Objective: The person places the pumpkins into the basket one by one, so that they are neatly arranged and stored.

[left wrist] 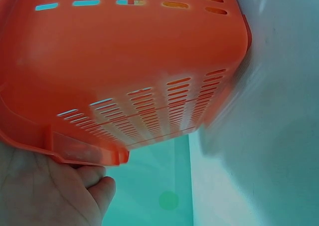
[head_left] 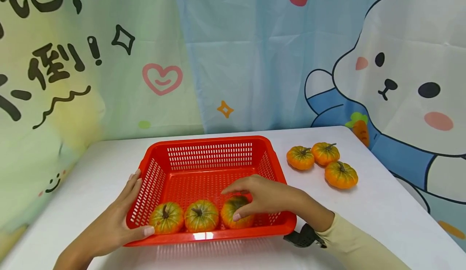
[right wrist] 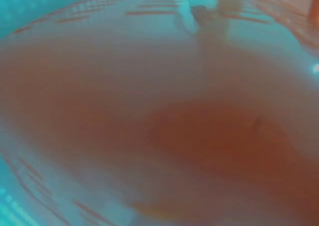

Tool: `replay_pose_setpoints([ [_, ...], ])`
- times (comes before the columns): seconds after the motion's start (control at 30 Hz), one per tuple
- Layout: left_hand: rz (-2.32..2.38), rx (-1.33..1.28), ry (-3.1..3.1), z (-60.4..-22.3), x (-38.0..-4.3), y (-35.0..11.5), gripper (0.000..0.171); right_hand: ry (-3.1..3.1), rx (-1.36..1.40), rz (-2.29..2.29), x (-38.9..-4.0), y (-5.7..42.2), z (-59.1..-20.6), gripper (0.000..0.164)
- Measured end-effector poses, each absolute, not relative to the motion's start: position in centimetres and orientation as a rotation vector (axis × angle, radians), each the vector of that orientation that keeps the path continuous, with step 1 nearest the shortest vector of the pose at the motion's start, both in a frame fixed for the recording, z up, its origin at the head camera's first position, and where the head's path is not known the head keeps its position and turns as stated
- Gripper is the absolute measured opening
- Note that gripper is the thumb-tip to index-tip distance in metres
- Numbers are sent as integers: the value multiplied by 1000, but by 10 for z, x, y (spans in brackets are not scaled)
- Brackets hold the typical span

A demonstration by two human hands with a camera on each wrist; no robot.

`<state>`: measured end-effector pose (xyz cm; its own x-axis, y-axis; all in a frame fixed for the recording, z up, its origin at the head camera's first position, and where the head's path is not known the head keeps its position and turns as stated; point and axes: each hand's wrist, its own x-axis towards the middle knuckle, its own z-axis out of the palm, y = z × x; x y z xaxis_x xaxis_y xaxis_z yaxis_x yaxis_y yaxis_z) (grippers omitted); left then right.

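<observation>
Three small orange-green pumpkins line the front inside of a red slotted plastic basket [head_left: 209, 141]: a left pumpkin [head_left: 167, 218], a middle pumpkin [head_left: 201, 216] and a right pumpkin [head_left: 229, 213]. My left hand [head_left: 114, 219] rests at the basket's front left corner, thumb over the front rim and fingers stretched along the left side. In the left wrist view that hand [left wrist: 47, 193] lies against the rim's outside. Over the right pumpkin is my right hand [head_left: 263, 195], thumb and fingers spread apart, partly hiding it. The right wrist view shows mainly a blurred basket wall [right wrist: 149, 61].
Outside the basket, to its right on the white table [head_left: 367, 217], three more pumpkins sit close together: one on the left [head_left: 300, 158], one at the back [head_left: 325, 154] and one in front [head_left: 341, 175]. A printed cloth [head_left: 233, 60] hangs behind the table.
</observation>
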<state>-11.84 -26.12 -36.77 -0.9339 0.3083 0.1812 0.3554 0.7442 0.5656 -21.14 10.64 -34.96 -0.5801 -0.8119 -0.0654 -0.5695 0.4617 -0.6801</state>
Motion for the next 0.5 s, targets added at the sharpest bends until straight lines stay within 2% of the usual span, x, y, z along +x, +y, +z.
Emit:
replay_pose_setpoints([
  [0.2,-932,-544,-2855,-368,-119,-261,111,2411,-1277,-1128,-212,113,-350,44],
  [0.5,-958,-541,-2856,-368,-119,-260,111,2466,-1290,-1231,-214,123,-349,38],
])
